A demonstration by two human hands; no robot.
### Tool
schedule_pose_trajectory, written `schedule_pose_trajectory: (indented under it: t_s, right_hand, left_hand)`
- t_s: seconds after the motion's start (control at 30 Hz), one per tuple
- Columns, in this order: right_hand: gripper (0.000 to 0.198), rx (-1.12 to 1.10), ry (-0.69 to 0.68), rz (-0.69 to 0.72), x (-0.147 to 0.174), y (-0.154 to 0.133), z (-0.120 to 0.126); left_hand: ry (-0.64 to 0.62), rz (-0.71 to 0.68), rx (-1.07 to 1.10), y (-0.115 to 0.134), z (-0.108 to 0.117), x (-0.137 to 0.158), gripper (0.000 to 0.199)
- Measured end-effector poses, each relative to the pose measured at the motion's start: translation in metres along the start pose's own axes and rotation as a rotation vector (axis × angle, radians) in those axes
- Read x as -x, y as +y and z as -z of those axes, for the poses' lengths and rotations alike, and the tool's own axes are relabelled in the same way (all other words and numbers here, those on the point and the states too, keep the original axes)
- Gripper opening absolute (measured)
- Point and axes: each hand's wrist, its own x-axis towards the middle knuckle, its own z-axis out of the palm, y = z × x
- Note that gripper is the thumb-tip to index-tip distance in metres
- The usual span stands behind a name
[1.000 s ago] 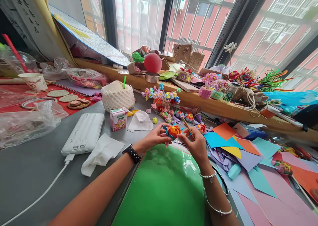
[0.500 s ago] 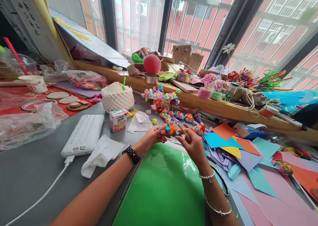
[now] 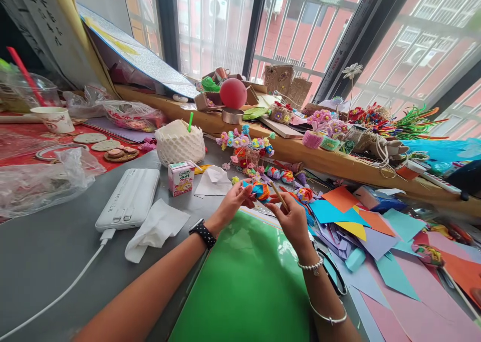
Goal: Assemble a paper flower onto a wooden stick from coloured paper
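My left hand (image 3: 237, 200) pinches a small folded-paper flower (image 3: 260, 190) in orange, blue and yellow above the far end of a glossy green board (image 3: 248, 282). In my right hand (image 3: 291, 217) is a thin wooden stick (image 3: 278, 196), tilted, its upper end pointing up and left beside the flower. The right fingertips are close to the flower; whether they touch it I cannot tell. Similar paper flowers (image 3: 287, 176) lie just beyond my hands, and another one (image 3: 304, 195) lies to the right.
Loose coloured paper (image 3: 338, 207) covers the right side. On the left are a white power bank (image 3: 130, 199) with a cable, crumpled tissue (image 3: 156, 229), a pink drink carton (image 3: 181, 178) and a netted coconut (image 3: 179, 144). A cluttered wooden ledge (image 3: 319, 154) runs along the windows.
My left hand has turned the paper flower, so more of its blue side shows. My right hand keeps the stick in nearly the same place. The view has shifted slightly.
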Motion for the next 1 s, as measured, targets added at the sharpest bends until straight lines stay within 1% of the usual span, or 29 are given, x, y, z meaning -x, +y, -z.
schedule_pose_trajectory:
  t_s: [0.07,0.13,0.2,0.3,0.33,0.4,0.47,0.53,0.6,0.83,0.93,1.0]
  right_hand:
    - [0.023,-0.028,0.014,-0.017,0.0,0.0,-0.001]
    - [0.024,-0.053,0.032,-0.03,0.001,0.001,-0.002]
    - [0.024,-0.075,0.056,-0.044,0.001,0.002,-0.004]
    - [0.024,-0.107,0.091,-0.046,0.003,0.001,-0.007]
    - [0.024,-0.113,0.092,-0.041,0.004,0.001,-0.007]
    - [0.024,-0.114,0.085,-0.031,0.005,0.0,-0.009]
    - [0.023,-0.11,0.075,-0.026,0.005,-0.001,-0.009]
    - [0.023,-0.117,0.074,-0.026,0.005,-0.002,-0.01]
    - [0.023,-0.125,0.077,-0.025,0.005,-0.002,-0.01]
    - [0.019,-0.048,0.11,0.012,0.005,-0.004,-0.009]
    - [0.018,-0.056,0.107,0.009,0.006,-0.005,-0.01]
    - [0.019,-0.077,0.085,0.003,0.006,-0.005,-0.011]
  left_hand:
    - [0.018,-0.048,-0.026,0.001,-0.001,0.002,0.064]
    - [0.037,-0.1,-0.104,0.001,-0.002,0.004,0.064]
    - [0.024,-0.187,-0.251,0.0,-0.004,0.007,0.065]
    - [-0.011,-0.372,-0.546,-0.002,-0.006,0.012,0.066]
    - [-0.02,-0.428,-0.645,-0.003,-0.006,0.014,0.062]
    - [-0.041,-0.52,-0.808,-0.005,-0.007,0.015,0.048]
    - [-0.059,-0.581,-0.908,-0.006,-0.007,0.015,0.032]
    - [-0.05,-0.605,-0.96,-0.006,-0.007,0.015,0.022]
    - [-0.029,-0.616,-0.996,-0.005,-0.008,0.015,0.019]
    - [-0.018,-0.734,-1.111,-0.003,-0.008,0.017,0.023]
    - [-0.009,-0.73,-1.11,-0.003,-0.009,0.018,0.022]
    - [0.005,-0.727,-1.148,-0.003,-0.009,0.018,0.02]
